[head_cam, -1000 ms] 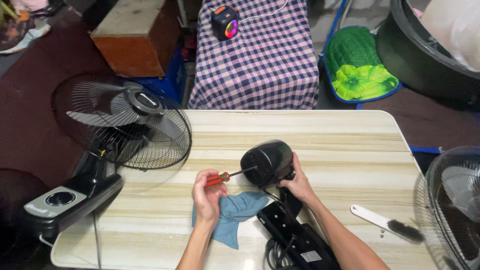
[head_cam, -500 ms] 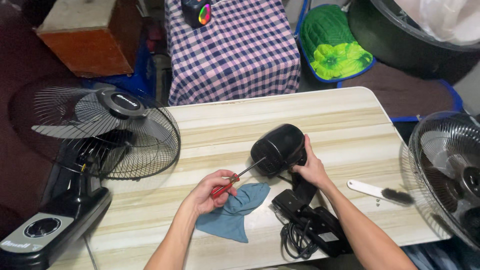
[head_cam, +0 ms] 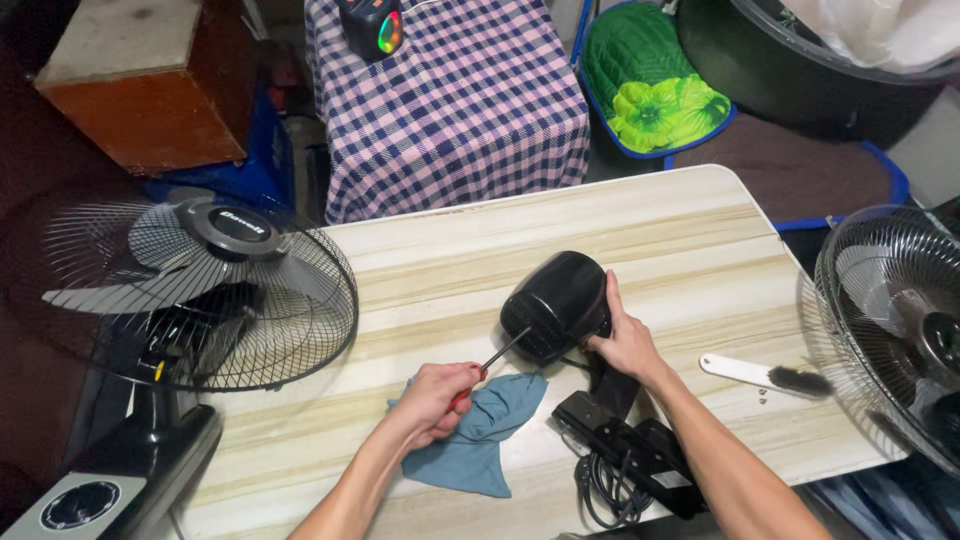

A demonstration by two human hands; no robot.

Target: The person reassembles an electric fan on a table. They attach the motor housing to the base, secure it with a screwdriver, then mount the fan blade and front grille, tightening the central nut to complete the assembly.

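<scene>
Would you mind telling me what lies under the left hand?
A blue cloth lies on the table under the left hand, which grips a screwdriver. The cloth's covered part is hidden.

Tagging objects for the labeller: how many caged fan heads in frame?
2. One black caged fan stands off the table's left edge; another caged fan is cut off at the right edge. The uncaged motor housing isn't counted.

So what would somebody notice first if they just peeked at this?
Probably the black fan motor housing mid-table, steadied by the right hand while the left hand pokes a red-handled screwdriver at it. Next, the big caged fan at the table's left edge.
</scene>
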